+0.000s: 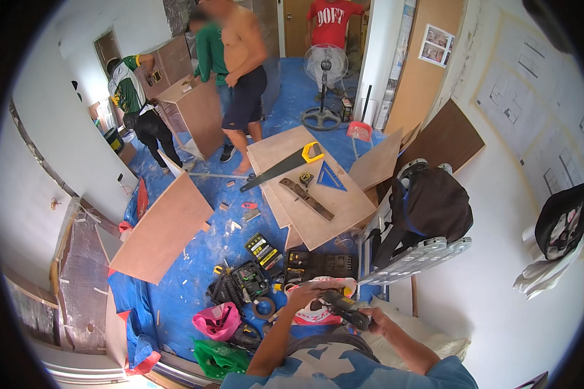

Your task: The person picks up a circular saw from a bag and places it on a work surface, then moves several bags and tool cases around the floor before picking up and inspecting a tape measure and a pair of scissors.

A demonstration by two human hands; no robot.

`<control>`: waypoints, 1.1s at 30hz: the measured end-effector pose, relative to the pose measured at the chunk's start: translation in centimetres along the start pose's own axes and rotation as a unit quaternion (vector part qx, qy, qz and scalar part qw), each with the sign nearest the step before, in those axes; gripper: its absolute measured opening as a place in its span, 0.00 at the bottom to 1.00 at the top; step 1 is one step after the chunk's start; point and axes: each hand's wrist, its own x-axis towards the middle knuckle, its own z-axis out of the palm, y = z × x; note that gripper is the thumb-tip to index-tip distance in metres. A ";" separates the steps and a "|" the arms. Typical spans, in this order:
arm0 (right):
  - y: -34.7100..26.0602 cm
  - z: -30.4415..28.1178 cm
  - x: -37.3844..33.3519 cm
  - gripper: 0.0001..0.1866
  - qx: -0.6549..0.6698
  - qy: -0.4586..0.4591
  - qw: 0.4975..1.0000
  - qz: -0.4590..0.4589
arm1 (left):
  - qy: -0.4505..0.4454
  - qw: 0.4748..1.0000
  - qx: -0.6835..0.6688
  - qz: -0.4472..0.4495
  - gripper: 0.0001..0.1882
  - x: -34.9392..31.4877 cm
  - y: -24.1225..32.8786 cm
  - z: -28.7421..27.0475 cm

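A dark grey and black handheld power tool (348, 310) with a small yellow patch is held low in front of my body; its exact kind is unclear. My right hand (379, 321) is wrapped round its right end. At its left end, the fingers of my left hand (304, 295) close on the tool, partly hidden by it. Beneath both hands lies a red and white bag (321, 316). An open black tool case (318, 267) sits just beyond, and a roll of brown tape (264, 308) rests near my left forearm.
Boards (285, 214) ahead carry a handsaw (282, 166), a blue triangular square (331, 176), a tape measure (306, 178) and a hand plane (307, 199). A ladder (415, 256) bearing a dark bag stands right. Several people work beyond, near a standing fan (326, 68). A pink bag (217, 321) lies left.
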 end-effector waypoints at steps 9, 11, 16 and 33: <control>6.2 -14.6 5.3 0.19 0.350 0.185 0.916 -0.067 | 0.037 0.827 0.040 -0.560 0.16 -30.5 -22.5 -5.8; 7.3 -13.3 4.1 0.20 0.400 0.211 0.892 -0.025 | 0.109 0.717 -0.073 -0.684 0.14 -37.9 -21.4 -7.5; 7.9 -12.8 3.0 0.20 0.410 0.210 0.887 0.027 | 0.239 0.632 -0.176 -0.716 0.12 -42.7 -19.2 -6.8; 3.4 0.3 2.7 0.26 0.264 -0.073 0.956 -0.110 | 0.213 0.915 -0.156 -0.305 0.25 -19.5 -13.8 -6.1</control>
